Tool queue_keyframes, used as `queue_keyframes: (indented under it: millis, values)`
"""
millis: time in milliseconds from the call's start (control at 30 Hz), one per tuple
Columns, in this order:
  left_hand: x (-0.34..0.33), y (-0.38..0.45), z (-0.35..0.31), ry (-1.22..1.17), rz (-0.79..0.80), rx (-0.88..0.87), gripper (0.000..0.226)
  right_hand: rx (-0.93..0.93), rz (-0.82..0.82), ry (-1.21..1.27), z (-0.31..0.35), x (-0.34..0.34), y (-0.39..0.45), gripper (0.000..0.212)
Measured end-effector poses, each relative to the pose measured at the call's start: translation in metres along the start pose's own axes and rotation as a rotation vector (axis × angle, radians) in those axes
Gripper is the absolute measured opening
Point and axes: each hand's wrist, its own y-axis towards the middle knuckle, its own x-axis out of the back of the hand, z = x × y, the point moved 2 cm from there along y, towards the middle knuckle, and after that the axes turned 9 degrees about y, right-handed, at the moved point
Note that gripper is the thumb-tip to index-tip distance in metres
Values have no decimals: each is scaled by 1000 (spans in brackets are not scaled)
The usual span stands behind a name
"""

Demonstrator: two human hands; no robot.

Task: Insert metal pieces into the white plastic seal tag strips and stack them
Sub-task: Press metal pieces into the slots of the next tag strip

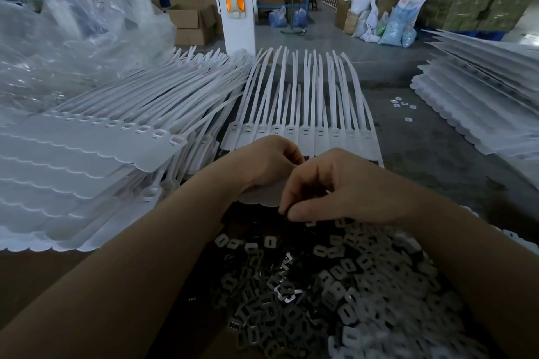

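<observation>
The right hand [344, 186] hangs over the near edge of a heap of small metal pieces [335, 280], and its grip is closed in a pinch: thumb and forefinger tips meet on what looks like one dark piece at the top of the heap, though the piece itself is too small and shadowed to make out clearly. The left hand [262, 163] sits just beyond and to the left of that pinch, fingers curled over the flat tag end of the working strip sheet [303, 128], holding it down on the counter.

The sheet lies directly ahead of the right grip, its row of slotted heads running left to right just past the left hand's knuckles, while the long tails stretch straight away from the person. The right hand is therefore the nearer one to the metal pieces, and the likely move is a short carry forward, across the strips' long axis, to one of the slots.

Stacked sheets [87, 154] rise to the left of both hands, and another stack [478, 102] lies well off to the right.
</observation>
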Motion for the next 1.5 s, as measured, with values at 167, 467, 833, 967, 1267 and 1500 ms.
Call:
queue_keyframes:
  millis: [167,467,833,967,1267,1500]
  values:
    - [1,-1,1,-18,0,-14,6,-42,-176,-93,-12,8,1,8]
    - [16,-3,5,-255,-24,1,5,-54,-558,-50,-27,26,0,13]
    - [27,-9,6,-116,236,-48,20,-51,-373,-51,-25,25,-4,11]
    - [27,-10,7,-72,262,-65,21,-82,-243,-68,-27,25,-5,10]
    - [27,-12,7,-69,234,-56,16,-86,-245,27,-29,26,-4,12]
    - [27,-14,5,-97,265,-86,18,-54,-295,105,-30,29,-4,13]
